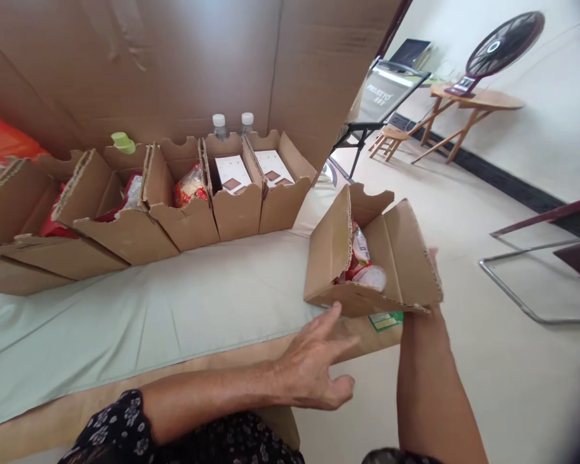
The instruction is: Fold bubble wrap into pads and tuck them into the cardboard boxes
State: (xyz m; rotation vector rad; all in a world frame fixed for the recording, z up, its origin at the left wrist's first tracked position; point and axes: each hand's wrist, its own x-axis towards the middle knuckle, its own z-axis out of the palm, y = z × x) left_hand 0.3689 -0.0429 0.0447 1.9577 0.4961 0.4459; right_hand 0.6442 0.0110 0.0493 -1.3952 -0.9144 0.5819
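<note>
An open-topped cardboard box point(328, 258) with notched edges stands apart at the right end of the cloth-covered table. Inside it lie red-and-white plastic packets point(362, 258). My right hand point(433, 310) grips this box at its right side; most of the fingers are hidden behind the cardboard. Just below the front wall is my left hand point(312, 364), fingers spread and holding nothing. Its index fingertip is close to the box's lower front edge; whether it touches, I cannot tell.
Several similar boxes point(241, 216) stand in a row along a tall cardboard panel point(198, 71), holding packets and white cartons point(232, 174). Two white-capped bottles point(219, 125) rise behind. A green packet point(385, 320) lies at the table edge. Beyond are a chair point(384, 96) and a fan point(500, 48).
</note>
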